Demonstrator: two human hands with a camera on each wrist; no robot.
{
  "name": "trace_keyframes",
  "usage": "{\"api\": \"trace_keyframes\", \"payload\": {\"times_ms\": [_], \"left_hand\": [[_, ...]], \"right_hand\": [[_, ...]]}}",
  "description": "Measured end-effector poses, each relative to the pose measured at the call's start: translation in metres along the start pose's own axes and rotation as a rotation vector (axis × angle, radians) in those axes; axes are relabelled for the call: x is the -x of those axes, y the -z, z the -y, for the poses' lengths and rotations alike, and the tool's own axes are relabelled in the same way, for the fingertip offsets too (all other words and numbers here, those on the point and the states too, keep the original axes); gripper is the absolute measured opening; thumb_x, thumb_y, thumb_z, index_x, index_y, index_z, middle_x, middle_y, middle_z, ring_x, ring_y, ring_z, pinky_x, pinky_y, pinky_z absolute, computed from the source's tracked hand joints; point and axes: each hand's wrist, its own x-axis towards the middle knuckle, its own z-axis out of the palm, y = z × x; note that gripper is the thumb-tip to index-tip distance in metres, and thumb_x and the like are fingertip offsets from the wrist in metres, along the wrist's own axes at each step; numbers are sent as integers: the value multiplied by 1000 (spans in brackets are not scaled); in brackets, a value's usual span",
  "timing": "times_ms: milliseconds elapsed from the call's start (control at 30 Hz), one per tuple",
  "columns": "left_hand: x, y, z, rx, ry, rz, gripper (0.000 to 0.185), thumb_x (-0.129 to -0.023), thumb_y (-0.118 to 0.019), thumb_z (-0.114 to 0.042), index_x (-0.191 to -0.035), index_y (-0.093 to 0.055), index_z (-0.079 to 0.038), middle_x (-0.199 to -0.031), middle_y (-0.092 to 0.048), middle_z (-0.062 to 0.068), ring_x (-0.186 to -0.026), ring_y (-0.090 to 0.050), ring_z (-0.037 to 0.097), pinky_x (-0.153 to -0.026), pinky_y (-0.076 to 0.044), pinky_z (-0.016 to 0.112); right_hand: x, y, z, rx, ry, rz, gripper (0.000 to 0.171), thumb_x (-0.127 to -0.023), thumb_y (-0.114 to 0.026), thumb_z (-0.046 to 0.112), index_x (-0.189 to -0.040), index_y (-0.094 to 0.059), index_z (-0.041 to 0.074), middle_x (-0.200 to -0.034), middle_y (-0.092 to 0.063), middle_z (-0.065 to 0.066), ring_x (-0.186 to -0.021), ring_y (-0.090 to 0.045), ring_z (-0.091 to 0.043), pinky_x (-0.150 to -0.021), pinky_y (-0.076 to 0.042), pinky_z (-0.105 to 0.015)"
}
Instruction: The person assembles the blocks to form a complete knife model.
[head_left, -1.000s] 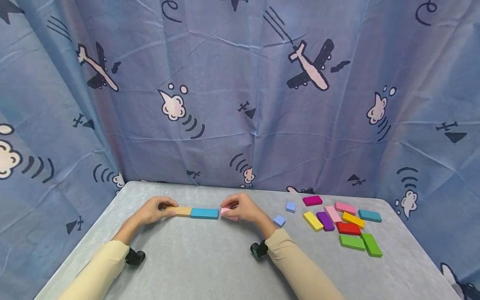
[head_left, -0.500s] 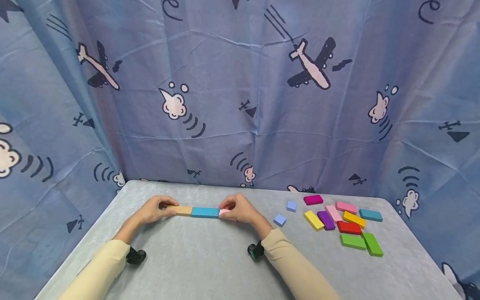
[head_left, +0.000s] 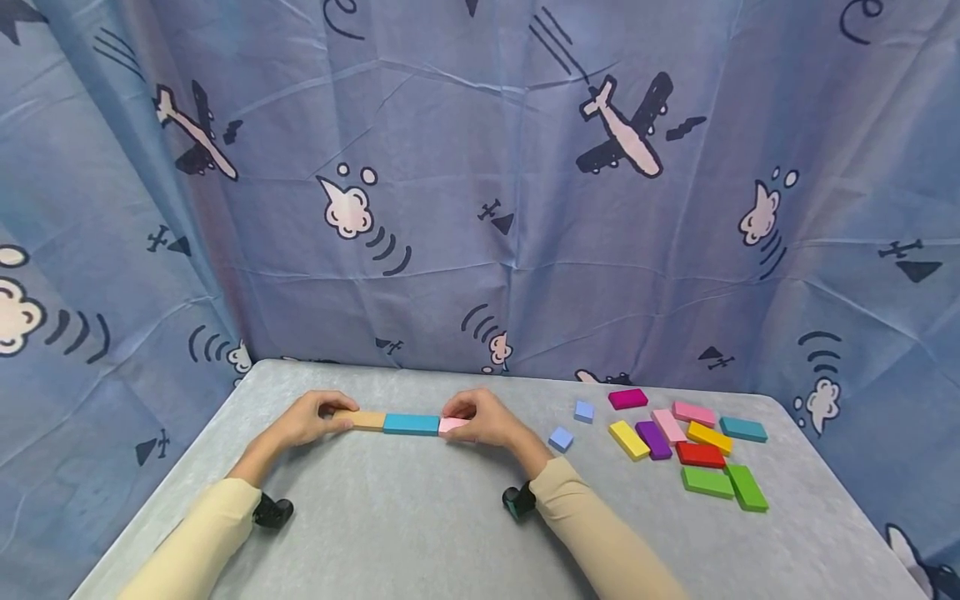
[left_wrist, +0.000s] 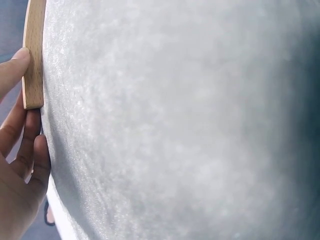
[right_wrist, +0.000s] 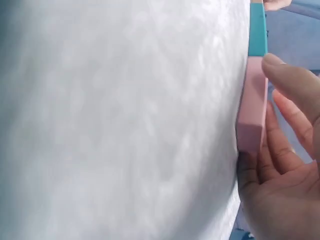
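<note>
Three blocks lie end to end in a row across the table: a natural wood block [head_left: 367,420], a teal block [head_left: 411,425] and a pink block [head_left: 452,426]. My left hand [head_left: 311,419] pinches the wood block at its left end; in the left wrist view the thumb presses on the block's face [left_wrist: 34,70]. At the other end, my right hand [head_left: 489,419] grips the pink block between thumb and fingers, hiding part of it. The right wrist view shows the pink block [right_wrist: 253,95] touching the teal one [right_wrist: 257,30] end to end.
Two small light-blue blocks [head_left: 561,439] lie right of my right hand. Farther right are several loose blocks, among them yellow [head_left: 629,441], purple [head_left: 654,440], red [head_left: 701,455], green [head_left: 708,482] and magenta [head_left: 627,399]. A printed curtain [head_left: 420,317] hangs behind the grey table [head_left: 390,525].
My right hand has slid the pink block left, closing the gap to the teal block, and its fingers have shifted slightly right since. The left hand has stayed on the wood block.
</note>
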Motion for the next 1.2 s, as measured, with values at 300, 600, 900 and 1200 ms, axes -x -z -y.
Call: {"api": "trace_keyframes", "payload": {"times_ms": [300,600,900,1200], "left_hand": [[0,0,0,17,-6,3,23,-81,-73,-12,-102,-69,-4,-98,-66,7,-90,-59,25,-80,-45,44],[-1,-2,0,20,2,-6,22,-81,-74,-12,-101,-70,-5,-99,-65,8,-90,-58,26,-81,-44,47],[-1,-2,0,24,-4,-8,22,-81,-73,-9,-102,-69,-4,-99,-65,8,-89,-58,26,-80,-44,48],[0,-1,-1,21,18,2,22,-82,-73,-12,-102,-70,-7,-100,-65,5,-92,-58,24,-82,-44,46]], "right_hand": [[11,15,-4,27,-43,26,29,-67,-80,-5,-93,-68,-1,-88,-65,-12,-79,-59,-27,-69,-46,-28],[13,16,-6,26,-37,16,29,-67,-81,-3,-93,-70,0,-87,-67,-9,-77,-59,-22,-68,-47,-28],[13,15,-7,44,-45,9,27,-70,-81,0,-95,-70,2,-88,-67,-6,-77,-59,-19,-68,-47,-29],[12,13,-7,43,-30,2,26,-71,-80,0,-96,-70,2,-89,-67,-7,-79,-60,-24,-68,-47,-28]]}}
